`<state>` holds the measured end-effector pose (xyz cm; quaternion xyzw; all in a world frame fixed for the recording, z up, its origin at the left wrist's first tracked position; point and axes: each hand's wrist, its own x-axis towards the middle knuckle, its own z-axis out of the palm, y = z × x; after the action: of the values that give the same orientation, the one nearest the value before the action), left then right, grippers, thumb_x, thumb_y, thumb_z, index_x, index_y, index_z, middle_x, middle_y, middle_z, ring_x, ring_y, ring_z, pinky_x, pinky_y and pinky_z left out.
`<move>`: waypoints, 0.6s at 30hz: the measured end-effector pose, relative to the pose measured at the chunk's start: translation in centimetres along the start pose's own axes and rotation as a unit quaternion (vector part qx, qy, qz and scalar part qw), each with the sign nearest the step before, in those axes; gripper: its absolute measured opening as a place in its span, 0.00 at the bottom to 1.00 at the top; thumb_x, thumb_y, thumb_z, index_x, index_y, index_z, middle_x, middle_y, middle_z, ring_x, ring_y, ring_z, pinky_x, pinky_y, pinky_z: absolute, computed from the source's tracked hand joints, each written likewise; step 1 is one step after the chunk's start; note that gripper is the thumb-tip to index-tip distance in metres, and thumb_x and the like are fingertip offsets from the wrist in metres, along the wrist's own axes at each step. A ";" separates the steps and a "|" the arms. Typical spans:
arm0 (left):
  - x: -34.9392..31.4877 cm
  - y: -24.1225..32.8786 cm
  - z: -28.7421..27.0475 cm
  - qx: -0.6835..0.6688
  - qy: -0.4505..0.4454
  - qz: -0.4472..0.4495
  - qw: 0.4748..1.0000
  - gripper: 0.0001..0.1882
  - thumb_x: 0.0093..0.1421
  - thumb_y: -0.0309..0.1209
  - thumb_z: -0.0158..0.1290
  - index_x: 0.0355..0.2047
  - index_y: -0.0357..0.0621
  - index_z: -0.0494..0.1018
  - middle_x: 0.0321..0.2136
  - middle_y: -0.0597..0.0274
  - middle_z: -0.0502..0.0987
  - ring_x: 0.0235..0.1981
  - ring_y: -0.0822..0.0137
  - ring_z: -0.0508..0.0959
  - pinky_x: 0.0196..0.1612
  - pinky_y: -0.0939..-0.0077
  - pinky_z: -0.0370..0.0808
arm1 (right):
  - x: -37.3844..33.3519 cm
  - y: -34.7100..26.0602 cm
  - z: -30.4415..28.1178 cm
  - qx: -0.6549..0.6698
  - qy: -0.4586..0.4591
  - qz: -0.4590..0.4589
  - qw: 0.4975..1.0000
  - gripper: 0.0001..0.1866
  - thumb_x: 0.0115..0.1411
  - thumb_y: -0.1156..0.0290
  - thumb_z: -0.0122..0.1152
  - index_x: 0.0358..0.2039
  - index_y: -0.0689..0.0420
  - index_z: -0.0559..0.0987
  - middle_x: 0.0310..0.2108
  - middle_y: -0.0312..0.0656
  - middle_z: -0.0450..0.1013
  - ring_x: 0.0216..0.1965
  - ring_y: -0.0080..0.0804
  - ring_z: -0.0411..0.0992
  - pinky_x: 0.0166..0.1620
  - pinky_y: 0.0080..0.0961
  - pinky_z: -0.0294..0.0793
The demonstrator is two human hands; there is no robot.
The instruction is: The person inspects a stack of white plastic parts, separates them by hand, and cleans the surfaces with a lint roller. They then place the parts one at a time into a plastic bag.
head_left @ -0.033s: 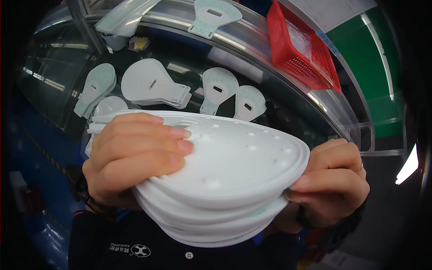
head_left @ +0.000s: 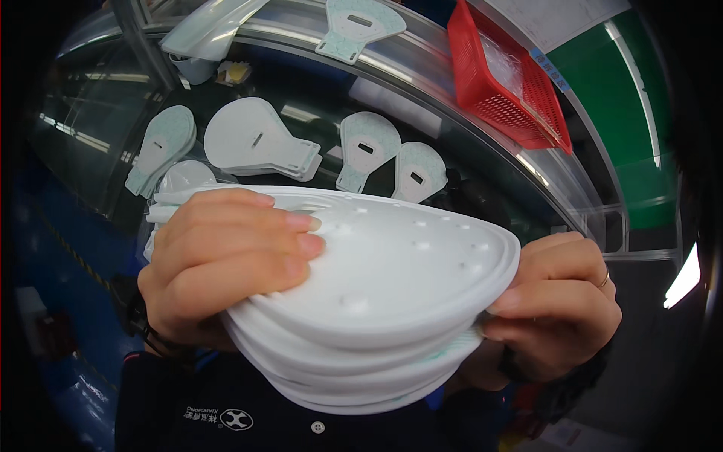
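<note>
Close in front of me is a thick stack of white paddle-shaped plates [head_left: 392,264], with rounded rims and small raised bumps on the top one. A light green tint shows on one of the lower layers. My left hand [head_left: 226,260] is wrapped over the stack's left part, fingers lying on the top plate and the thumb hidden beneath. At the right end, my right hand [head_left: 557,301] pinches the rims between thumb and bent fingers. The fingers of this hand are closed at the edge, and a ring shows on one of them.
Beyond the stack, more white and greenish paddle-shaped plates [head_left: 260,139] with slots lie on a dark tabletop. One greenish plate [head_left: 361,29] rests on the metal rail behind. A red perforated basket [head_left: 508,83] with clear plastic inside stands far right. A clear plastic bag [head_left: 207,30] lies far left.
</note>
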<state>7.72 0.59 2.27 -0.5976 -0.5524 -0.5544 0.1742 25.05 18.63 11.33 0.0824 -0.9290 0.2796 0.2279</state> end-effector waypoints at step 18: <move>-0.3 0.7 -0.5 -0.052 -0.022 -0.002 0.998 0.17 0.44 0.33 0.64 0.32 0.42 0.71 0.28 0.59 0.79 0.31 0.62 0.80 0.33 0.73 0.75 | 0.0 -1.3 -0.1 -0.072 -0.041 0.027 0.996 0.22 0.36 0.69 0.75 0.33 0.54 0.74 0.29 0.41 0.73 0.29 0.24 0.65 0.35 0.19 0.66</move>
<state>8.16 -0.24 2.43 -0.6164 -0.5279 -0.5697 0.1297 25.47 17.62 12.02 0.0518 -0.9572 0.2149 0.1871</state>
